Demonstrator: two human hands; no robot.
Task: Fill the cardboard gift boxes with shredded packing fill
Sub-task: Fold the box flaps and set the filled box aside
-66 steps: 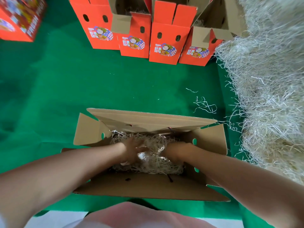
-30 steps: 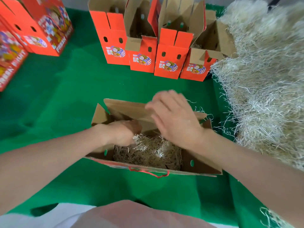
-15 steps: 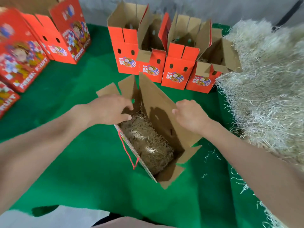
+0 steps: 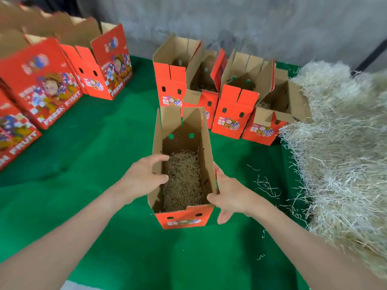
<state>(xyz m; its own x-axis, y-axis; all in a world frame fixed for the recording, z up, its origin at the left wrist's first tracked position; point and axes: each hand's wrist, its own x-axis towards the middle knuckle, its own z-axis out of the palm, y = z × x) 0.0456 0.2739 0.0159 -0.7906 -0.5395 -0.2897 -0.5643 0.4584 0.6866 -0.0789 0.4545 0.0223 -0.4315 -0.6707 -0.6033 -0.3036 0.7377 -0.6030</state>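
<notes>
The gift box (image 4: 184,219) stands upright on the green-covered table (image 4: 100,168), its top flaps raised and its orange printed end turned toward the person. A loose bed of shredded fill (image 4: 182,185) lies in the bottom of this box, well below the rim. The left grip (image 4: 144,176) is closed on the box's left wall, fingers curled over the cardboard edge and reaching inside. The right grip (image 4: 229,195) clasps the box's right wall near the front corner, palm against the outside and thumb at the rim, the other fingers pointing down beside the box.

Just behind the box stands a row of four open boxes (image 4: 229,114), touching one another, flaps up. Far left of the box are larger orange cartons (image 4: 41,84) printed "FRESH FRUIT". To the right of the box a big pile of pale fill (image 4: 339,153) rises, with stray strands (image 4: 266,186) on the table between pile and box.
</notes>
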